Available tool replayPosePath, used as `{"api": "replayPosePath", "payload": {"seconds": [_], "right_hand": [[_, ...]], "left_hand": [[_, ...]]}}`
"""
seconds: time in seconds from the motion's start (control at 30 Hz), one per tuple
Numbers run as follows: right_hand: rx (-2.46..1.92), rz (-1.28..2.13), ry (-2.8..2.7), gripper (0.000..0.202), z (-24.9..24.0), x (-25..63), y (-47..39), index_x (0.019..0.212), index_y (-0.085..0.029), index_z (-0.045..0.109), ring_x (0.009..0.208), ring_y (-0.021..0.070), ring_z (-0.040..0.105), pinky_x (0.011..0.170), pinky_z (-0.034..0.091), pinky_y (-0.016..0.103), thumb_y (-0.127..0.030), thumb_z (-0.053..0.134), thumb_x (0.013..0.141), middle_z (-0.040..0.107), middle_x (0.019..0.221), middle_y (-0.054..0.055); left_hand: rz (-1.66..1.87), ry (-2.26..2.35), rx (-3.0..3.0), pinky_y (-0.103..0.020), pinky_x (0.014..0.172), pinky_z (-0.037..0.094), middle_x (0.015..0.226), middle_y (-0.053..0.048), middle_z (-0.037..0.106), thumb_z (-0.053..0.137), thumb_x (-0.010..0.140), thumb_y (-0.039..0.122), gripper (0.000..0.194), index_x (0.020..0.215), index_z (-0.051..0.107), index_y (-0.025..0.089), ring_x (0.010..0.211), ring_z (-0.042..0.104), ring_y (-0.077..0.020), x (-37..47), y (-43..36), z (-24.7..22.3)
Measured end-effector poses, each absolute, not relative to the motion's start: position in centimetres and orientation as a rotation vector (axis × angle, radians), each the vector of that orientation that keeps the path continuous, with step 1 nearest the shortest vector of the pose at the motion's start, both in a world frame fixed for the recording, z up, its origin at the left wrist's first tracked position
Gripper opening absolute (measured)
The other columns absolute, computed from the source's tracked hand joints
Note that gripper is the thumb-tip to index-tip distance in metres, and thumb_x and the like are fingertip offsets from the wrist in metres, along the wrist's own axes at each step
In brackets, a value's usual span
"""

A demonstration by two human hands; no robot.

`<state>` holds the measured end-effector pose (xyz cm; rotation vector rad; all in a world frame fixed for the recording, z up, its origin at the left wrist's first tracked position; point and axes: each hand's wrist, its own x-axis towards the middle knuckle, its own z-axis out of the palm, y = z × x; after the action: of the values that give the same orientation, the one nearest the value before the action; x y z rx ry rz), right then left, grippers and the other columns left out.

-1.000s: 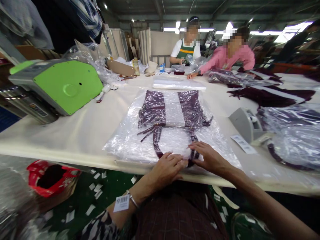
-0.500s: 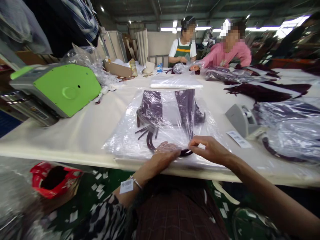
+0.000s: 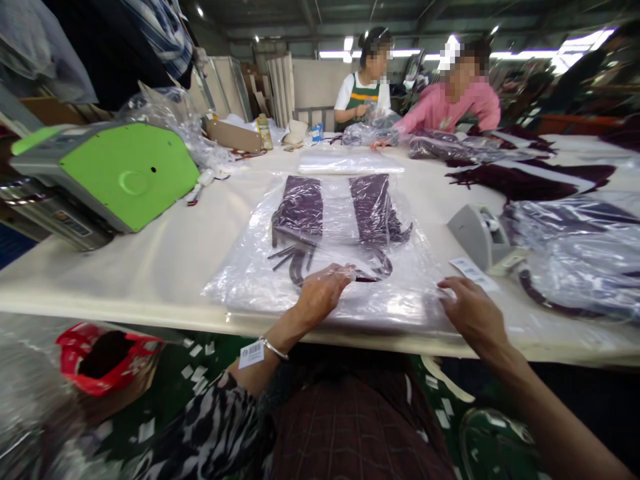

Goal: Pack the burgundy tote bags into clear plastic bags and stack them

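A dark maroon item [image 3: 303, 210] with a pale middle band lies inside a clear plastic bag [image 3: 245, 280] on the table. Its looped strap points toward me. My left hand [image 3: 327, 290] pinches the bag's plastic film beside the loop. At the bag's right edge, my right hand [image 3: 467, 307] has its fingertips on or just over the film; its thumb and fingers are apart. A tag hangs from the bracelet on my left wrist.
A green and grey machine [image 3: 135, 173] stands at the left, and a grey dispenser [image 3: 480, 233] with a label sheet [image 3: 473, 273] at the right. Bagged items [image 3: 585, 260] lie farther right. Two people work across the table [image 3: 165, 267].
My right hand has moved away from the strap to the right. My left hand has risen slightly from under the film, and the strap loop now lies farther from me.
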<state>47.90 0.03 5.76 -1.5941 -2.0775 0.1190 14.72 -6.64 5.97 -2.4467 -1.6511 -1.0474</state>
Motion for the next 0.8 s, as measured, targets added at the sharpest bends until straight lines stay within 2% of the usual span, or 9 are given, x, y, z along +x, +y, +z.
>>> {"api": "replayPosePath", "payload": {"seconds": [0.13, 0.2, 0.37, 0.43, 0.5, 0.57, 0.63, 0.7, 0.8], "right_hand": [[-1.672, 0.705, -1.646, 0.028, 8.4, 49.9, -0.8, 0.090, -0.024, 0.059, 0.051, 0.0217, 0.062, 0.052, 0.052, 0.035, -0.050, 0.060, 0.081, 0.066, 0.062, 0.003], [-1.676, 0.706, -1.723, 0.028, 8.7, 50.9, -1.6, 0.087, -0.026, 0.059, 0.045, 0.0201, 0.059, 0.046, 0.047, 0.032, -0.052, 0.063, 0.079, 0.064, 0.058, 0.001], [-1.784, 0.383, -2.166, 0.026, 6.5, 54.4, -2.7, 0.076, -0.027, 0.062, 0.043, 0.0216, 0.059, 0.043, 0.040, 0.032, -0.053, 0.061, 0.077, 0.064, 0.058, 0.002], [-1.722, 0.581, -2.336, 0.020, 6.2, 55.7, -2.7, 0.073, -0.029, 0.065, 0.045, 0.0225, 0.060, 0.043, 0.042, 0.034, -0.049, 0.064, 0.076, 0.064, 0.055, 0.004], [-1.583, 1.010, -2.513, 0.014, 7.4, 56.2, -2.1, 0.074, -0.032, 0.071, 0.049, 0.0245, 0.063, 0.046, 0.046, 0.037, -0.046, 0.069, 0.075, 0.064, 0.056, 0.009], [-1.461, 1.297, -2.528, 0.020, 9.8, 55.1, -0.6, 0.079, -0.034, 0.077, 0.055, 0.0266, 0.066, 0.048, 0.049, 0.039, -0.053, 0.071, 0.076, 0.068, 0.064, 0.015], [-1.445, 1.145, -2.371, 0.036, 12.7, 51.6, 1.6, 0.082, -0.033, 0.078, 0.061, 0.0275, 0.068, 0.055, 0.055, 0.040, -0.066, 0.066, 0.077, 0.071, 0.071, 0.016], [-1.394, 0.774, -2.148, 0.046, 14.9, 45.6, 3.5, 0.088, -0.029, 0.077, 0.075, 0.0282, 0.072, 0.076, 0.058, 0.043, -0.070, 0.057, 0.081, 0.074, 0.080, 0.014], [-1.068, 0.614, -2.103, 0.051, 14.5, 34.9, 4.1, 0.122, -0.023, 0.069, 0.119, 0.0305, 0.064, 0.106, 0.047, 0.050, -0.056, 0.040, 0.097, 0.070, 0.124, 0.013]], "left_hand": [[-0.800, -1.605, -2.476, -0.030, 0.090, 0.057, 0.115, -0.006, 0.074, 0.046, 0.103, 0.024, 0.029, 0.125, 0.066, 0.023, 0.104, 0.070, -0.0180, 14.4, -5.6, 5.5], [-0.656, -1.612, -2.481, -0.030, 0.083, 0.058, 0.108, -0.006, 0.075, 0.047, 0.102, 0.022, 0.030, 0.125, 0.066, 0.024, 0.095, 0.071, -0.0187, 14.0, -5.2, 4.6], [-0.651, -1.564, -2.480, -0.041, 0.096, 0.052, 0.112, -0.009, 0.073, 0.052, 0.098, 0.019, 0.027, 0.117, 0.072, 0.022, 0.108, 0.066, -0.0232, 13.2, -4.7, 2.3], [-0.635, -1.602, -2.439, -0.046, 0.097, 0.050, 0.111, -0.010, 0.073, 0.053, 0.098, 0.021, 0.026, 0.114, 0.073, 0.024, 0.109, 0.064, -0.0257, 13.2, -4.8, 2.0], [-0.639, -1.624, -2.407, -0.048, 0.101, 0.047, 0.115, -0.010, 0.072, 0.054, 0.097, 0.022, 0.027, 0.116, 0.072, 0.025, 0.113, 0.062, -0.0267, 13.4, -5.0, 2.0], [-0.636, -1.596, -2.431, -0.045, 0.103, 0.046, 0.118, -0.009, 0.071, 0.053, 0.097, 0.021, 0.028, 0.120, 0.070, 0.024, 0.114, 0.062, -0.0254, 13.7, -5.4, 2.3], [-0.581, -1.546, -2.498, -0.039, 0.098, 0.049, 0.114, -0.008, 0.072, 0.051, 0.098, 0.020, 0.030, 0.123, 0.067, 0.022, 0.109, 0.065, -0.0234, 14.1, -5.8, 2.8], [-0.505, -1.506, -2.553, -0.037, 0.091, 0.052, 0.110, -0.008, 0.073, 0.049, 0.098, 0.018, 0.031, 0.125, 0.065, 0.019, 0.103, 0.067, -0.0226, 14.2, -6.5, 3.4], [-0.473, -1.516, -2.568, -0.036, 0.088, 0.053, 0.106, -0.008, 0.073, 0.052, 0.098, 0.022, 0.031, 0.126, 0.063, 0.020, 0.099, 0.068, -0.0218, 13.4, -8.5, 3.9]]}}
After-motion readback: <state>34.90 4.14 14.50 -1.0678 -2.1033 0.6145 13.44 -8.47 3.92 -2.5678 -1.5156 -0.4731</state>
